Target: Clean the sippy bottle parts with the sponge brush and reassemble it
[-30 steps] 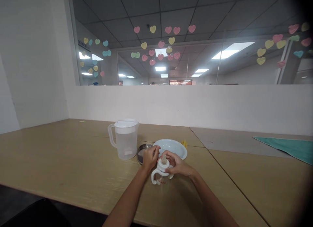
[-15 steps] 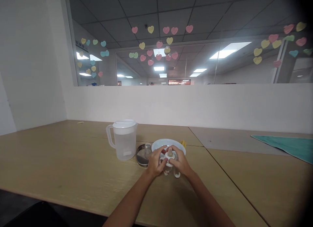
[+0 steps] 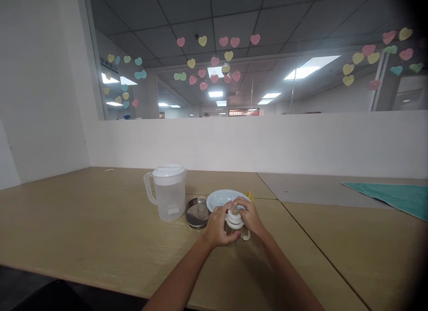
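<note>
A baby bottle stands upright at the near side of the bowl, with a white collar, a clear teat on top and white side handles. My left hand is closed round the bottle's left side, its thumb low across the front. My right hand grips the collar and teat from the right, fingertips by the teat. The bottle's lower body is partly hidden by my fingers. Just left of my left hand, a clear dome-shaped cap sits in a round metal tray.
A lidded plastic pitcher of clear liquid stands at the left. Behind my hands is a pale blue bowl, with something yellow beside it. A green cloth or mat lies at the right; a white wall backs the table.
My left hand has shifted from the collar down round the bottle's side. My right fingers have moved up nearer the teat. The bottle has moved slightly right in view.
</note>
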Demonstrator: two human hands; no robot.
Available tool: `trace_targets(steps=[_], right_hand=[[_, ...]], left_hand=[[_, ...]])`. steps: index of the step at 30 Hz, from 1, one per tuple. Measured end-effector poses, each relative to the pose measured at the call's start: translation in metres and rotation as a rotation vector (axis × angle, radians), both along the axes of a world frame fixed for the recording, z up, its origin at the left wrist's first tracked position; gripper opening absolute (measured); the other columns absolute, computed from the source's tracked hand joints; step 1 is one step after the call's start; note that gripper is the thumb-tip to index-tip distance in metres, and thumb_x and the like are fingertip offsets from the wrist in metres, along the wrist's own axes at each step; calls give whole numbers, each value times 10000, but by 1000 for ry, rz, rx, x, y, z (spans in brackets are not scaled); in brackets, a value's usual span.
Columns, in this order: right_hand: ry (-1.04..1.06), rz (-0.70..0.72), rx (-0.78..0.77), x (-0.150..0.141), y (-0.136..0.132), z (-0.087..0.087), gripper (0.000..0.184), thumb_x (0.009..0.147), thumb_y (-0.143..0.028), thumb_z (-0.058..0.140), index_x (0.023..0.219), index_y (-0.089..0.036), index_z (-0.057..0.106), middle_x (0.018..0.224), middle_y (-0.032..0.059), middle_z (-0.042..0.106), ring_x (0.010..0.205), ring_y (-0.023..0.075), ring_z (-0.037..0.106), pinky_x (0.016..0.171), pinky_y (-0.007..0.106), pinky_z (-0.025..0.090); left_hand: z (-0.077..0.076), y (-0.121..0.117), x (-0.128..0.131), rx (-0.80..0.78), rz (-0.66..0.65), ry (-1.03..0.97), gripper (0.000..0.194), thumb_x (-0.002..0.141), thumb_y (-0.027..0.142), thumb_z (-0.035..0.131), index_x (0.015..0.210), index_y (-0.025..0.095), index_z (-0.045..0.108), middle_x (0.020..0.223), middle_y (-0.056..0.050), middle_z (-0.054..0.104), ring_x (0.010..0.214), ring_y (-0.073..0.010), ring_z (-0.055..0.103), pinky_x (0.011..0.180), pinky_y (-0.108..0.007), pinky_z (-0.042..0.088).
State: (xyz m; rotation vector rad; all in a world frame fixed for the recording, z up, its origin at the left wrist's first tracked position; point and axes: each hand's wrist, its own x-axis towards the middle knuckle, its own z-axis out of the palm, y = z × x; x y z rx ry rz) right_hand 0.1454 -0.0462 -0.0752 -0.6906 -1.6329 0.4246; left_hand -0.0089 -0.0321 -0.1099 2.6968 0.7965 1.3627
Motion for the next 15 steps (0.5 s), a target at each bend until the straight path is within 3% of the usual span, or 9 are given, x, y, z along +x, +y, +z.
trace_targets(steps=[9, 15], right_hand=[[-30, -10, -41, -5, -1, 2, 265, 612, -118, 378, 610, -197, 631, 685, 17, 623, 707, 169, 552, 693, 281, 416], [97, -293, 3, 1, 1, -12, 228, 661, -173, 412, 692, -205, 636, 581, -14, 586, 582, 159, 535, 613, 276, 407]], left_hand=[[-1, 0, 2, 20, 8, -55, 793, 586, 369, 676, 1274, 167, 337, 1226, -136, 529, 1117, -284, 507, 955, -457, 415], [-2, 2, 3, 32, 32, -78, 753, 533, 359, 705, 1197, 173, 403, 1133, -121, 559, 1052, -276, 531, 907, -438, 446]])
